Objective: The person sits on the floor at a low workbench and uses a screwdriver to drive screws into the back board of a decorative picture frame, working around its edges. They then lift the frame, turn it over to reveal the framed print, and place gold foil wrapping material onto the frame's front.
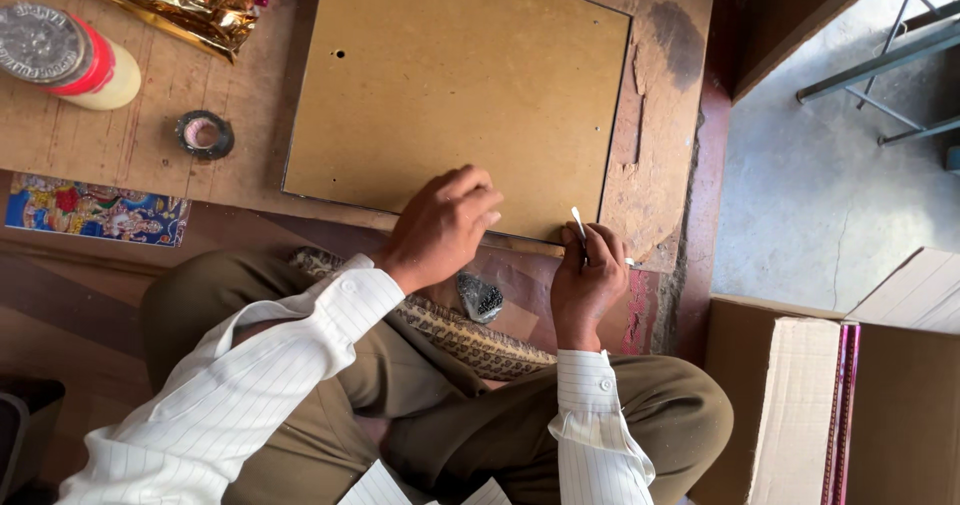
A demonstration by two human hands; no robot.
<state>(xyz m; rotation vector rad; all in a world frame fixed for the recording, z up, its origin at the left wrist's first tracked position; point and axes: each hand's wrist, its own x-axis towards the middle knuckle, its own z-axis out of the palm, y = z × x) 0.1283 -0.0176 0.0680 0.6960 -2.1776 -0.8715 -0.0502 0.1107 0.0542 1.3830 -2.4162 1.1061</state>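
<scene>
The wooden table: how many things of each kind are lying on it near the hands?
Brown backing board: 1
Glue bottle with a red band: 1
Roll of tape: 1
Colourful picture print: 1
Shiny gold foil packet: 1
Thin white tool in the right hand: 1
Total: 6
The left hand presses on the board.

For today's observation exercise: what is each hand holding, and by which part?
Right hand pinches a thin white tool by its lower end. Left hand holds nothing, resting on the brown board.
</scene>
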